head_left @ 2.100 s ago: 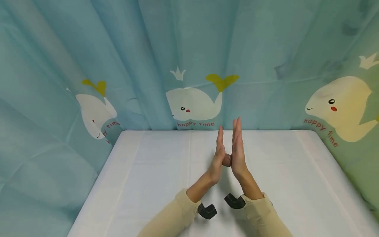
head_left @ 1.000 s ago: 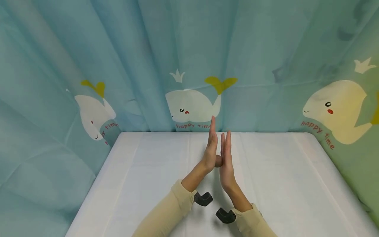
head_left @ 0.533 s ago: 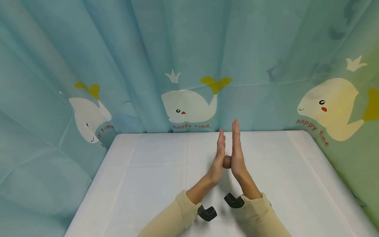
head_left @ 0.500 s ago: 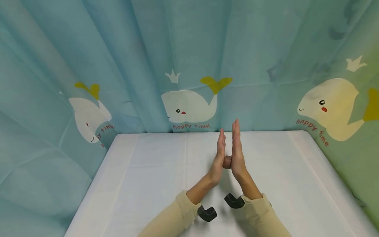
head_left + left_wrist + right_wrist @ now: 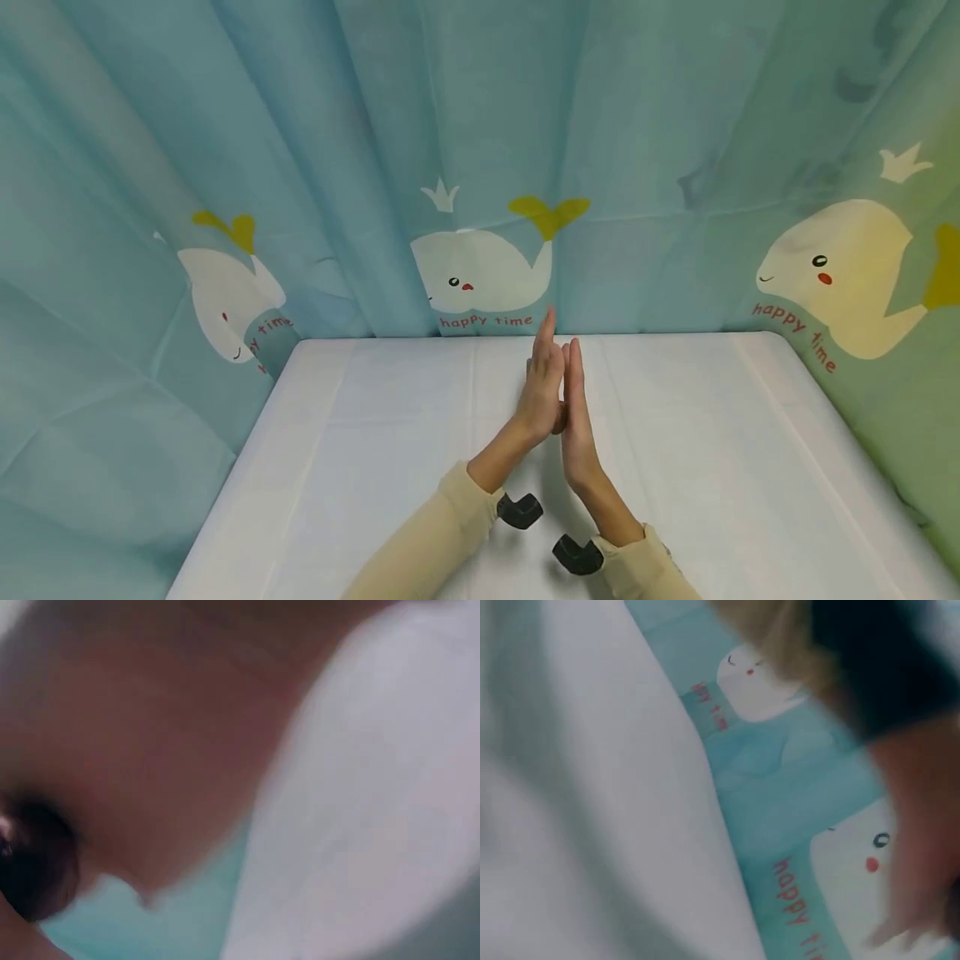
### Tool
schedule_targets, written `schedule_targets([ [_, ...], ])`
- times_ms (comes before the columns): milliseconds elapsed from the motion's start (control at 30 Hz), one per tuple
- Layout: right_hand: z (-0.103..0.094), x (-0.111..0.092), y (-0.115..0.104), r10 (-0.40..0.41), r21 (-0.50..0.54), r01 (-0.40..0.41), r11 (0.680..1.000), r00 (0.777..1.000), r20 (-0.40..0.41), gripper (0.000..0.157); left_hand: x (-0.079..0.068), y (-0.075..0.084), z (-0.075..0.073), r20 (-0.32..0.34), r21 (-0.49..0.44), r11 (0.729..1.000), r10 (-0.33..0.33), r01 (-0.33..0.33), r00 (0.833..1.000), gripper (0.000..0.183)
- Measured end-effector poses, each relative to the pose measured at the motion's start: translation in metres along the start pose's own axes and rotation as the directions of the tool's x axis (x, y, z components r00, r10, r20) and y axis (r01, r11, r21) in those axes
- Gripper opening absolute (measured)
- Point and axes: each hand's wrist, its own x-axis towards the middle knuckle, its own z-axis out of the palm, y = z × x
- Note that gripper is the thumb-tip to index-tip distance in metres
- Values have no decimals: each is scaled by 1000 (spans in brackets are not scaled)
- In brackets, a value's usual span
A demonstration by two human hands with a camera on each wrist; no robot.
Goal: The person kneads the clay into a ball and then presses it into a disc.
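Note:
A small round brown ball (image 5: 558,419) is pressed between the two palms above the white table, mostly covered by them in the head view. My left hand (image 5: 542,387) stands on edge with straight fingers, its tips reaching farther forward than those of my right hand (image 5: 577,417). The right hand's fingers are also straight and held together, its palm facing the left one. Close up in the left wrist view, the ball (image 5: 37,862) looks dark and shiny against a palm. The right wrist view catches a blurred hand (image 5: 915,877) at its right edge.
A white-covered table (image 5: 390,433) lies under both hands. Blue-green curtains (image 5: 660,167) printed with whales enclose its back and sides. A black curved piece (image 5: 520,510) sits at the left wrist and another black piece (image 5: 577,554) at the right wrist.
Over the last half second the left hand has slid forward and the right hand back, both shifting slightly left with the ball between them. Earlier frames show the palms sliding back and forth.

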Motion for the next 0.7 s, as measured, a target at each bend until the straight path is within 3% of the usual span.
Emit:
schedule_targets([
  [100, -3, 4, -4, -17, -34, 16, 999, 1000, -22, 54, -6, -11, 5, 26, 11, 999, -48, 48, 999, 75],
  [167, -11, 10, -4, -3, -32, 1, 999, 999, -39, 54, -14, -15, 10, 63, -79, 995, -64, 69, 996, 72],
  [267, -27, 21, -2, 43, 17, -42, 999, 997, -69, 54, -29, -14, 20, 138, -236, 966, -69, 101, 988, 67],
  [367, -40, 26, 3, 84, 85, -77, 993, 994, -73, 58, -39, -9, 26, 175, -295, 949, -61, 112, 983, 64],
  [467, -43, 24, 10, 104, 135, -99, 986, 994, -35, 59, -38, 1, 25, 153, -278, 957, -43, 84, 987, 64],
  [567, -32, 15, 18, 97, 168, -97, 981, 995, 7, 59, -28, 11, 17, 115, -230, 972, -9, 36, 993, 67],
  [700, -11, 0, 16, 22, 157, -25, 987, 1000, 21, 58, -12, 6, 7, 56, -68, 997, -37, 41, 998, 75],
])
